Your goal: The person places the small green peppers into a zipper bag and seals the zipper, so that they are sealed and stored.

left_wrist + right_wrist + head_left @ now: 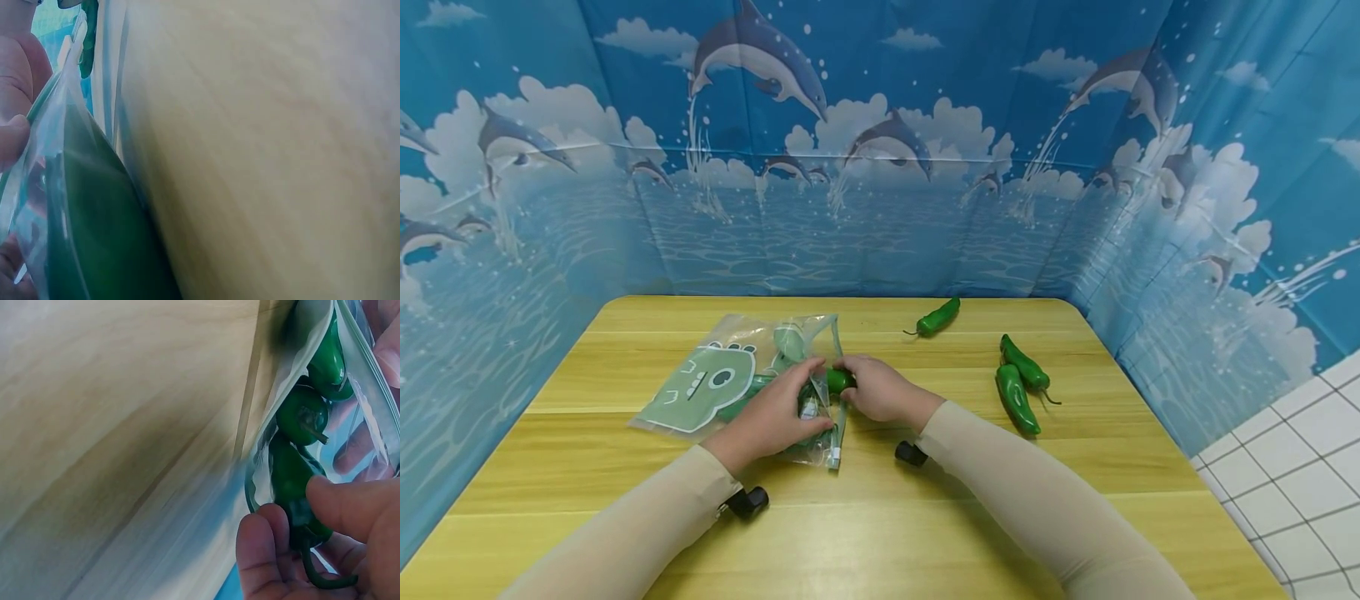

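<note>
A clear zip bag (730, 367) with a green cartoon print lies on the left half of the table, its mouth facing right. Several green peppers (303, 415) are inside it, stem ends toward the mouth. My left hand (775, 412) lies over the bag near the mouth and grips its upper layer, lifting it so the mouth gapes. With thumb and fingers, my right hand (880, 387) holds another green pepper (290, 481) near its stem, its body partly within the mouth. Part of the bag's contents is hidden under the left hand.
One green pepper (938, 317) lies near the table's back edge. Two more, a rear pepper (1025, 367) and a front pepper (1017, 400), lie together at the right. A dolphin-print curtain (865, 225) hangs behind the wooden table (865, 533).
</note>
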Motion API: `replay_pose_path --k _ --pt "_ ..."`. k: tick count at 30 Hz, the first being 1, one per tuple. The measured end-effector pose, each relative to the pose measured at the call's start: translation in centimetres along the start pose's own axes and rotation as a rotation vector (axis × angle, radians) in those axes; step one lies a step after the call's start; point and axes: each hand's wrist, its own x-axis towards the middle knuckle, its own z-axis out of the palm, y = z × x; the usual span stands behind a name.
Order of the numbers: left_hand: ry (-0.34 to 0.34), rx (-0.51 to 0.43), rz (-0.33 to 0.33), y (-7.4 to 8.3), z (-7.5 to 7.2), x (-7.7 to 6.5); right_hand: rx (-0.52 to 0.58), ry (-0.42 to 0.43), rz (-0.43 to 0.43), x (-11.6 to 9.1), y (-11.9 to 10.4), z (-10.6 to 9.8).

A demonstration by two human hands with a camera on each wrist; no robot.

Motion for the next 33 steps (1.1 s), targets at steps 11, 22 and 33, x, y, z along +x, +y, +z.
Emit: replay_pose_path --k 11,22,33 --pt "0.006 -0.004 0.023 0.02 -0.24 0.1 0.091 0.045 0.008 -0.03 -0.04 -0.08" --pt "0.032 0.029 0.062 0.34 -0.33 -0.03 0.113 0.052 0.002 -0.01 -0.31 0.03" --pt "0.027 0.038 0.065 0.43 -0.27 -0.06 0.07 0.032 -0.011 0.15 -0.28 0.46"
